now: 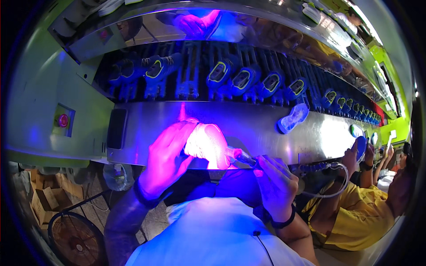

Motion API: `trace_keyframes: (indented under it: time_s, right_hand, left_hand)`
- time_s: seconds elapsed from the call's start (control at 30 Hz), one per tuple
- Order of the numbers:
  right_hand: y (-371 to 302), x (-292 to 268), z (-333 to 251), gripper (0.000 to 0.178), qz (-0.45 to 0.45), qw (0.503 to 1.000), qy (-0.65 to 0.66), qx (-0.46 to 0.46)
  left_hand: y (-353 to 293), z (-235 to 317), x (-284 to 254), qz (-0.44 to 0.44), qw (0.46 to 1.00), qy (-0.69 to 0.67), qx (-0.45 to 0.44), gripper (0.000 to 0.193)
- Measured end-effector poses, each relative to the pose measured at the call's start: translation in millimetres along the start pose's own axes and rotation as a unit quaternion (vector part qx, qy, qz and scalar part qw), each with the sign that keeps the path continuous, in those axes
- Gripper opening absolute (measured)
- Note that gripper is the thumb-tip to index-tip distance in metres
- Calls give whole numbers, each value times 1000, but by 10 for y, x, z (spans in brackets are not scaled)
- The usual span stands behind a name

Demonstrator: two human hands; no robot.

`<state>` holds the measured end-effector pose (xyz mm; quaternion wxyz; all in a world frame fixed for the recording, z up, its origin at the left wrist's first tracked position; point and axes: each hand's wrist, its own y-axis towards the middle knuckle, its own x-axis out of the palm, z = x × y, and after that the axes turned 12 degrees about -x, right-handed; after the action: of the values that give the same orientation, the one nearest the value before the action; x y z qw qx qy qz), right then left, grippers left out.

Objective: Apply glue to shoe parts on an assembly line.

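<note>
My left hand is wrapped around one side of a shoe, which glows white and pink under a strong violet light. The glare washes out the shoe's details. In my right hand is a brush with a dark handle, its pale tip at the shoe's right side. Both hands are over the near edge of a metal bench. Farther right on that bench lies a pale blue shoe sole.
Behind the bench, a conveyor rack carries a row of dark shoes. To the right, a person in a yellow shirt works close by, near a curved clear hose. A round fan and cardboard boxes stand at lower left.
</note>
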<state>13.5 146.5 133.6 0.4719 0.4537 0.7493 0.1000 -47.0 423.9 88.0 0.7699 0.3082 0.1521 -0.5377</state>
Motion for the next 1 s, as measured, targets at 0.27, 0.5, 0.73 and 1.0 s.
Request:
trace_keyframes:
  time_s: [0.27, 0.5, 0.73, 1.0]
  right_hand:
    - [180, -52, 142, 34, -42, 998, 23, -34]
    - [104, 107, 202, 31, -33, 994, 102, 37]
    - [163, 192, 59, 32, -35, 990, 71, 119]
    - [7, 274, 136, 34, -46, 978, 142, 145]
  left_hand:
    - [-50, 74, -187, -92, 989, -102, -63, 78]
    - [-164, 100, -199, -206, 958, -99, -171, 76]
    - [-177, 159, -210, -283, 904, -186, -260, 81]
    - [-156, 134, -207, -284, 845, -310, -330, 87]
